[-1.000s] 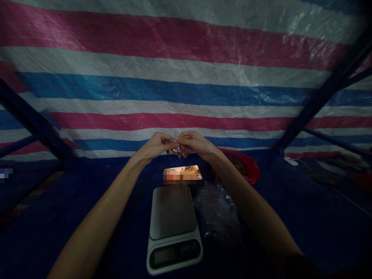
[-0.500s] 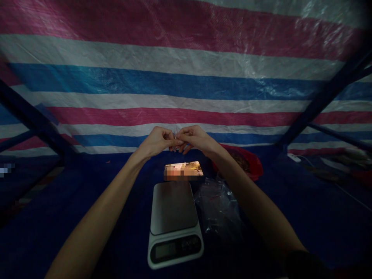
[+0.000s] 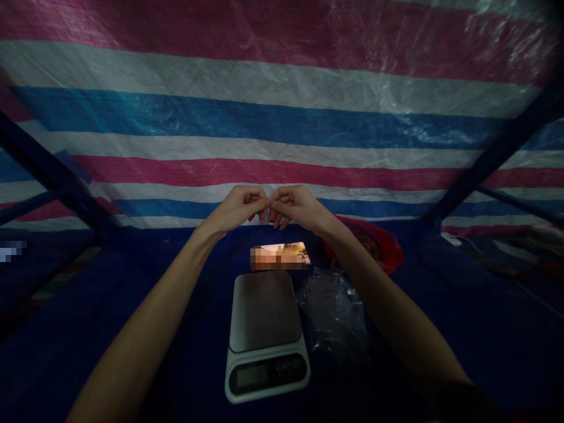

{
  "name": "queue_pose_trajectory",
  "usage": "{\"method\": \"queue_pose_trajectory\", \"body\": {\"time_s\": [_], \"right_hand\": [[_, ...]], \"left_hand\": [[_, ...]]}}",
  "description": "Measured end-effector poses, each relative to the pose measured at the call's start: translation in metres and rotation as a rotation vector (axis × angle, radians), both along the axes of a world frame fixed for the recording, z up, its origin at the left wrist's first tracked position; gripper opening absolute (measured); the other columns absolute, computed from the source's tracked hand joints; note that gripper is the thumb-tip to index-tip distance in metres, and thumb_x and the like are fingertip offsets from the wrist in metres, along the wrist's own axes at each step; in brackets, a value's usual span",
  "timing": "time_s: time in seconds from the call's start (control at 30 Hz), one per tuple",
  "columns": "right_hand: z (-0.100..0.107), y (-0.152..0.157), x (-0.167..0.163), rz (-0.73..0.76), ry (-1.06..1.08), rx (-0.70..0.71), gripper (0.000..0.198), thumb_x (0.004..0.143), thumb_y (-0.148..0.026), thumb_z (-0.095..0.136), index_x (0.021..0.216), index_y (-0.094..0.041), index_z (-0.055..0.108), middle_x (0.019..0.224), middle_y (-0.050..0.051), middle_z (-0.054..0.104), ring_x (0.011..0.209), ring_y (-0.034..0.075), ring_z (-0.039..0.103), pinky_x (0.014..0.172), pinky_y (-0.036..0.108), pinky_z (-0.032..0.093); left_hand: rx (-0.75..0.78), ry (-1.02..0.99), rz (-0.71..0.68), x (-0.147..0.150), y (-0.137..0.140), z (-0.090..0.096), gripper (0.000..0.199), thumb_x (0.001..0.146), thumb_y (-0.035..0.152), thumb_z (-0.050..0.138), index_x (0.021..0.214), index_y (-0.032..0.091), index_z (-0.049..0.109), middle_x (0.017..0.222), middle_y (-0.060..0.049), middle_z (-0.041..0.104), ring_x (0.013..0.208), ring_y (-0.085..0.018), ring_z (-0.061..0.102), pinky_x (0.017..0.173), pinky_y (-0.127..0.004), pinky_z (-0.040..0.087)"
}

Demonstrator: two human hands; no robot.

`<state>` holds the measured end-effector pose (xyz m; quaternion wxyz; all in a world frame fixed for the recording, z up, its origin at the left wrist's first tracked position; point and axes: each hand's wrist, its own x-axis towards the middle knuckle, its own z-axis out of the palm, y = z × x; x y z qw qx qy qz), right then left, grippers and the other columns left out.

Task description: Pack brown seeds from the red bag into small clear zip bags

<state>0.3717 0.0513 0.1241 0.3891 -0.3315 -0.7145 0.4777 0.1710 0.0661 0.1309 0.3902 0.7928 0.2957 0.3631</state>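
My left hand [image 3: 245, 207] and my right hand [image 3: 293, 207] meet above the table, fingertips pinched together on a small clear plastic bag [image 3: 270, 192]. Most of the bag is hidden by the fingers, and its contents cannot be made out. Below the hands lies a phone [image 3: 282, 255] with a lit screen. Nearer to me stands a kitchen scale [image 3: 265, 311] with a steel plate and a dark display. A pile of clear plastic bags [image 3: 335, 311] lies to its right, beside my right forearm.
A red basket [image 3: 393, 252] with small brownish contents stands at the right, partly behind my forearm. Striped plastic sheeting [image 3: 282, 129] rises behind the dark blue table [image 3: 194, 364]. Dark blue frame bars [image 3: 480, 158] slant at both sides. A white plug-like object [image 3: 451, 239] lies far right.
My fingertips have drawn level and pinch closer together at the bag's top. The view has shifted slightly; the phone, scale and bags stay in place.
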Motion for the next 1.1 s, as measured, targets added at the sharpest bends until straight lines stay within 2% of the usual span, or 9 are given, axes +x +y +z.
{"method": "queue_pose_trajectory", "body": {"time_s": [0.13,0.3,0.43,0.57,0.77,0.87,1.0,1.1], "right_hand": [[-0.004,0.002,-0.002,0.029,-0.044,0.027,0.019,0.090,-0.036,0.068,0.084,-0.019,0.062,0.066,0.001,0.070,0.056,0.014,0.068,0.050,0.025,0.057],[-0.007,0.004,-0.001,0.021,-0.104,0.031,0.031,0.088,-0.046,0.072,0.084,-0.017,0.063,0.068,0.003,0.071,0.055,0.013,0.066,0.050,0.026,0.055],[-0.006,0.004,-0.001,-0.023,-0.096,0.018,0.037,0.084,-0.052,0.076,0.083,-0.017,0.062,0.065,0.003,0.070,0.057,0.014,0.067,0.051,0.025,0.054],[-0.002,0.001,0.000,0.016,-0.026,-0.003,0.039,0.082,-0.053,0.078,0.083,-0.017,0.065,0.066,0.002,0.070,0.056,0.013,0.066,0.052,0.026,0.055],[0.002,-0.003,0.002,0.075,-0.007,-0.053,0.029,0.086,-0.044,0.076,0.083,-0.017,0.065,0.069,0.001,0.070,0.055,0.011,0.064,0.054,0.026,0.054],[-0.001,0.000,0.001,0.099,-0.045,0.002,0.024,0.089,-0.039,0.072,0.081,-0.018,0.064,0.063,-0.002,0.064,0.053,0.009,0.059,0.053,0.024,0.049],[-0.007,0.007,-0.001,0.101,-0.186,0.102,0.017,0.088,-0.027,0.064,0.074,-0.018,0.062,0.059,-0.003,0.060,0.054,0.009,0.055,0.053,0.025,0.041],[-0.009,0.008,-0.001,-0.022,-0.346,0.182,0.012,0.082,-0.018,0.061,0.070,-0.017,0.062,0.060,-0.003,0.058,0.056,0.010,0.051,0.055,0.027,0.035]], "left_hand": [[0.000,0.107,-0.050,-0.005,-0.004,0.006,0.031,0.098,0.036,0.061,0.074,0.017,0.065,0.064,-0.001,0.067,0.056,-0.010,0.062,0.053,-0.022,0.040],[-0.009,0.231,-0.092,-0.008,-0.010,0.014,0.029,0.100,0.036,0.059,0.080,0.016,0.068,0.068,-0.001,0.070,0.059,-0.010,0.063,0.053,-0.021,0.041],[-0.021,0.241,-0.092,-0.007,-0.011,0.012,0.026,0.098,0.038,0.063,0.085,0.016,0.070,0.067,-0.002,0.071,0.058,-0.010,0.064,0.055,-0.021,0.043],[-0.010,0.233,-0.067,-0.008,-0.010,0.011,0.025,0.097,0.035,0.064,0.083,0.016,0.070,0.060,-0.001,0.069,0.054,-0.010,0.061,0.053,-0.021,0.041],[-0.059,0.174,-0.102,-0.011,-0.011,0.015,0.020,0.091,0.029,0.067,0.078,0.015,0.071,0.060,-0.001,0.068,0.051,-0.009,0.061,0.049,-0.020,0.038],[-0.083,0.183,-0.096,-0.009,-0.010,0.012,0.022,0.089,0.025,0.063,0.070,0.015,0.070,0.054,-0.001,0.065,0.045,-0.008,0.057,0.047,-0.021,0.035],[-0.015,0.357,-0.002,-0.001,-0.010,0.005,0.023,0.085,0.022,0.058,0.069,0.015,0.073,0.060,-0.003,0.070,0.045,-0.010,0.058,0.049,-0.023,0.040],[0.050,0.464,0.127,0.004,-0.012,0.002,0.023,0.081,0.021,0.058,0.061,0.016,0.070,0.051,-0.001,0.064,0.044,-0.012,0.058,0.049,-0.025,0.039]]}}
